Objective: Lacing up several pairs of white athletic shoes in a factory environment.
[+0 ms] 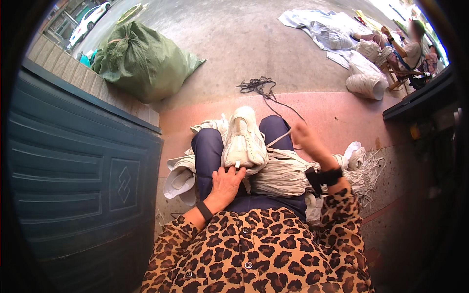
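Note:
A white sneaker (244,139) lies on my lap, sole side toward me, over my dark blue trousers. My left hand (225,183) grips its heel end from below. My right hand (307,139) is raised to the right of the shoe and pulls a white lace (278,139) taut from it. A thick bundle of white laces (283,173) rests across my right thigh, under my right wrist, which wears a black strap.
Another white shoe (180,181) lies by my left knee, a dark green door (73,176) to the left. A green sack (141,58) sits far left, a dark cord tangle (256,85) ahead. A seated person (410,49) works far right among white bags (364,80).

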Demonstrator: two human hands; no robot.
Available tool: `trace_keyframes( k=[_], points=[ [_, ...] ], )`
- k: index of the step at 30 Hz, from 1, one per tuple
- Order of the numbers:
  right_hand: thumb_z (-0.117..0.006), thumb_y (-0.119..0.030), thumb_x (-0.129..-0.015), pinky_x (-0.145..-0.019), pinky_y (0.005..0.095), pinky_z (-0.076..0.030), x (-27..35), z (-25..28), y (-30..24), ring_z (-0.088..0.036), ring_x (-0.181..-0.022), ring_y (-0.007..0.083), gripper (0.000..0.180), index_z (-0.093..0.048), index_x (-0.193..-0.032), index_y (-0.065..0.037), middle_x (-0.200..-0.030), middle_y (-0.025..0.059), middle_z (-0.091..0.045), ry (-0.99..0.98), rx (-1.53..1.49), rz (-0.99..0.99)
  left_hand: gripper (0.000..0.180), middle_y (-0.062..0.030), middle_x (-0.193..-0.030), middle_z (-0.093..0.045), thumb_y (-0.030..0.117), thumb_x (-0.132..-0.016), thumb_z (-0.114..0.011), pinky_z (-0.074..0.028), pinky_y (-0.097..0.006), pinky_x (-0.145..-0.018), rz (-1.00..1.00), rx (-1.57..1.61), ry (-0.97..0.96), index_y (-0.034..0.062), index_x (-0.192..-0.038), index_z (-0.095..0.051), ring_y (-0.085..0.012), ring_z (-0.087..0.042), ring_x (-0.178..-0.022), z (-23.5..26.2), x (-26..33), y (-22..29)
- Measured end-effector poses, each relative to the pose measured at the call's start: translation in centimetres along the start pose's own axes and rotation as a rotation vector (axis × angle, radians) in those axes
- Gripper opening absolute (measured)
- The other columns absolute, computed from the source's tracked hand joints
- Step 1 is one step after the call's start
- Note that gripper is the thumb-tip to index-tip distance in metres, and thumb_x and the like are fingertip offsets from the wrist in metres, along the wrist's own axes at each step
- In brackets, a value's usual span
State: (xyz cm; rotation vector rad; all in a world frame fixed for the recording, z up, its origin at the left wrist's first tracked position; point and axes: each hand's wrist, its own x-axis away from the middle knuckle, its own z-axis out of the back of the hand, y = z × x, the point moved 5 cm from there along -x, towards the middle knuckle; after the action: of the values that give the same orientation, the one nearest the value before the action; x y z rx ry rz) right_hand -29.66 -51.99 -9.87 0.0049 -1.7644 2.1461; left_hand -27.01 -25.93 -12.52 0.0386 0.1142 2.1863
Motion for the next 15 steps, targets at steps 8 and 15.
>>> trace_keyframes(
  k=[8, 15],
  points=[
    [-0.046, -0.016, -0.093, -0.041, 0.0199, -0.019, 9.2, 15.2, -13.6, -0.022, -0.049, 0.0043, 0.013, -0.046, -0.085, -0.006, -0.059, -0.004, -0.028, 0.576, -1.107, 0.687, 0.032, -0.0062, -0.084, -0.054, 0.01, -0.077, -0.049, -0.039, -0.039, -0.062, -0.011, 0.009, -0.026, 0.0202, -0.107, -0.053, -0.0266, -0.05, -0.075, 0.0, -0.5, 0.1],
    [-0.047, -0.015, -0.091, -0.042, 0.0194, -0.019, 17.9, 26.0, -15.8, -0.024, -0.048, 0.0042, 0.013, -0.046, -0.08, -0.008, -0.059, -0.0054, -0.026, 0.684, -0.825, 1.092, 0.035, -0.0059, -0.085, -0.055, 0.008, -0.077, -0.049, -0.04, -0.039, -0.062, -0.029, 0.072, -0.019, 0.0189, -0.11, -0.055, -0.0262, -0.051, -0.075, 0.5, -0.1, -0.1]
  ],
)
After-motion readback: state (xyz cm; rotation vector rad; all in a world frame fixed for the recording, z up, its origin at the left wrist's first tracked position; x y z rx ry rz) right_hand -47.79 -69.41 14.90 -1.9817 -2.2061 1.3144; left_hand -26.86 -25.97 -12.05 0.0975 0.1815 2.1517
